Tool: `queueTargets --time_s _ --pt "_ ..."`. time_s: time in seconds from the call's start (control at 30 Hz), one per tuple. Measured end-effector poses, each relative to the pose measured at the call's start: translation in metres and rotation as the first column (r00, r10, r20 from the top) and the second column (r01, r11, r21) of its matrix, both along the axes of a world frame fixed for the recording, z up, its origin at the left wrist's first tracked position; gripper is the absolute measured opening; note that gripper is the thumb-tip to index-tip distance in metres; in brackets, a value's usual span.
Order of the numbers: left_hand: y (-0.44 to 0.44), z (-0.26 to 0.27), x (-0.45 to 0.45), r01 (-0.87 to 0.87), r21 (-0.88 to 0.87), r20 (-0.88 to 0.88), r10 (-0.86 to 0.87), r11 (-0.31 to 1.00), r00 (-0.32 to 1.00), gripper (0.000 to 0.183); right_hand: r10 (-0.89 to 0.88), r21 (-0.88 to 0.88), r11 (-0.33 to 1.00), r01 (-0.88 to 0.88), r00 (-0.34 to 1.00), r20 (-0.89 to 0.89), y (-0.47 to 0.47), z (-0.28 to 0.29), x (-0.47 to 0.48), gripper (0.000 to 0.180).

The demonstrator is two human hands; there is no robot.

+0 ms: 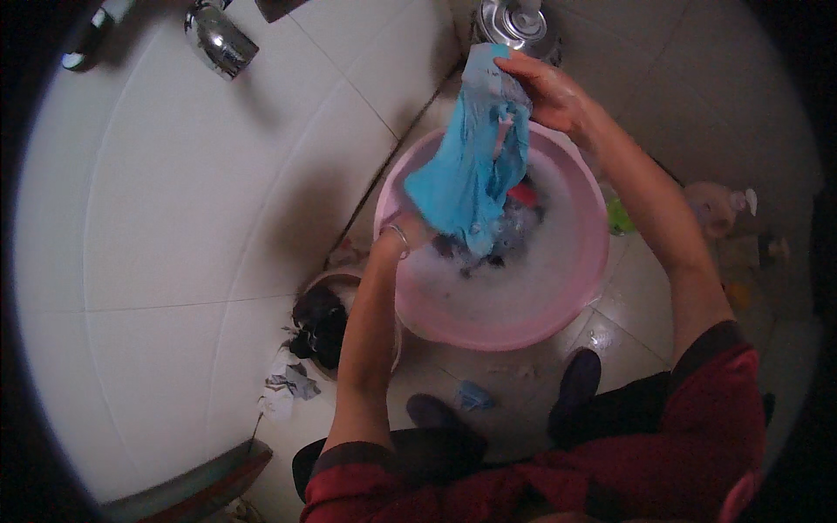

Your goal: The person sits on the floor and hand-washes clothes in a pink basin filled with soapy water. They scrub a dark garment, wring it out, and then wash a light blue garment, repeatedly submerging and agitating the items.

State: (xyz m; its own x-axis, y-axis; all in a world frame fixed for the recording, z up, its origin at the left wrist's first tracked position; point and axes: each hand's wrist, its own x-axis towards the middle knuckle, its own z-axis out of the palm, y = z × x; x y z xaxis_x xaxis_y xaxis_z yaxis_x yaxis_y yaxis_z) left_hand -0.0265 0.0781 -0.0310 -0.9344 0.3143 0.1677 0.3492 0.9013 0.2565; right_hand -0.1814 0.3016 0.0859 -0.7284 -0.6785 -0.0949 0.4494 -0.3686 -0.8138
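Note:
A wet light-blue cloth garment [467, 163] hangs stretched above a pink plastic basin [500, 333]. My right hand [549, 88] grips its upper edge, beyond the basin's far rim. At the basin's left side, my left hand [415, 232] is at the garment's lower end, its fingers mostly hidden behind the fabric. Cloudy, sudsy water [516, 287] fills the basin, with dark cloth [516, 229] and a small red piece [523, 194] in it beneath the garment.
Left of the basin stands a smaller tub [395, 346] holding dark cloth [320, 327], beside crumpled paper [288, 386]. A chrome tap [221, 42] juts from the tiled wall. Pump bottle [713, 206] and green container [620, 216] stand right. A blue scrap [473, 395] lies between my shoes.

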Motion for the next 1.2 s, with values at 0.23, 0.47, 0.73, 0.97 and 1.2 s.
queueTargets --time_s 0.23,0.47,0.73,0.97,1.2 --pt "0.039 0.050 -0.024 -0.572 0.813 0.579 -0.258 0.108 0.773 0.036 0.024 -0.016 1.000 -0.025 1.000 -0.018 -0.026 -0.003 0.035 0.029" --pt "0.037 0.041 -0.037 -0.073 0.806 -0.091 -0.245 -0.587 0.965 0.032 -0.154 0.294 0.914 0.279 0.909 -0.386 -0.037 -0.001 0.053 0.020" --pt "0.055 0.069 -0.027 -0.432 0.885 0.464 0.368 -0.171 0.806 0.030 -0.258 0.122 0.763 0.635 0.472 -0.843 -0.061 -0.027 0.080 0.020" --pt "0.085 0.072 -0.016 -0.593 0.496 0.670 -0.154 -0.634 0.726 0.022 0.401 0.232 0.543 0.807 -0.006 -0.916 -0.067 -0.035 0.084 0.010" --pt "0.081 0.058 -0.006 -0.507 0.649 0.533 -0.137 -0.567 0.835 0.026 0.442 0.397 0.504 0.767 0.166 -0.882 -0.078 -0.041 0.077 0.016"
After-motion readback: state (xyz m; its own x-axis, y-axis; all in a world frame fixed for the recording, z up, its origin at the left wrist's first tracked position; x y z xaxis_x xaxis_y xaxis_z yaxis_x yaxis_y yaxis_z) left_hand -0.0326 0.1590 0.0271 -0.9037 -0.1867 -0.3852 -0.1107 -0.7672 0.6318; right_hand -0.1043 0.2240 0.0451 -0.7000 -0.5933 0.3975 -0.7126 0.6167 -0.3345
